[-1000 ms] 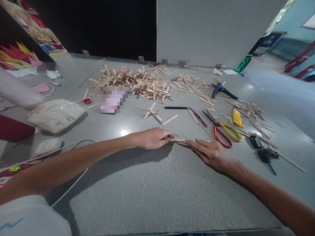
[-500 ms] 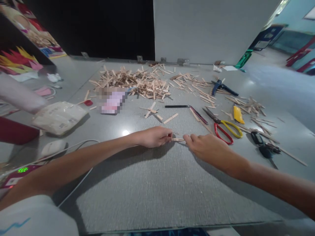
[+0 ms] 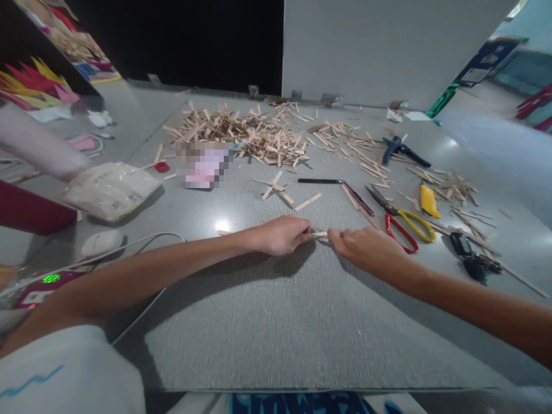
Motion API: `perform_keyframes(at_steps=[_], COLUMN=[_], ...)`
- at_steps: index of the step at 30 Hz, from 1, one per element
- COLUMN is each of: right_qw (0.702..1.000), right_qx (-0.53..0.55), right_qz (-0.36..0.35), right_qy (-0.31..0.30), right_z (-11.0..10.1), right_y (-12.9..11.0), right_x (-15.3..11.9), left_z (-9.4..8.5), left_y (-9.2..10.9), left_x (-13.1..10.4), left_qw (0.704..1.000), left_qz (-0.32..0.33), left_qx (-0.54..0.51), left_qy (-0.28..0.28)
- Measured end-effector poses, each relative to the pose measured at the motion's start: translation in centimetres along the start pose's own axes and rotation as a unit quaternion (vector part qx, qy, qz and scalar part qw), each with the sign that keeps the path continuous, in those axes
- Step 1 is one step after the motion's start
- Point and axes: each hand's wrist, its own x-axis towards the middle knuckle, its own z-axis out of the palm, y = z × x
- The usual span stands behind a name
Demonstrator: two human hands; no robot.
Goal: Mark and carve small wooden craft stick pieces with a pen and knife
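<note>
Between my two hands is a short pale wooden stick, the kind used for ice pops. My left hand pinches its left end and my right hand grips its right end, both closed just above the grey table. Fingers hide the stick's ends, and I cannot tell if it is one piece or several together. Beyond my hands lie a single loose stick and a small cross of sticks. To the right are scissors with one red and one yellow handle.
A large pile of wooden sticks lies at the back. A black pen, dark blue pliers, a yellow object and keys lie to the right. At left are a wrapped packet, a white mouse and a cable.
The whole view has shifted slightly, so things appear further right and a little higher. Both hands still hold the stick.
</note>
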Motion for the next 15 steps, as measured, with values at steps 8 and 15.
perform_keyframes(at_steps=[8,15], right_qw=[1.0,0.995], right_qx=[-0.014,0.027], right_qz=[-0.002,-0.043], right_qy=[-0.013,-0.089], right_z=[0.1,0.0], right_y=[0.5,1.5], right_x=[0.2,1.5], left_z=[-0.1,0.4], left_y=[0.1,0.0], left_x=[0.2,0.0], left_qw=[1.0,1.0], left_qz=[-0.008,-0.007], left_qx=[0.012,0.025], left_qy=[-0.008,0.008])
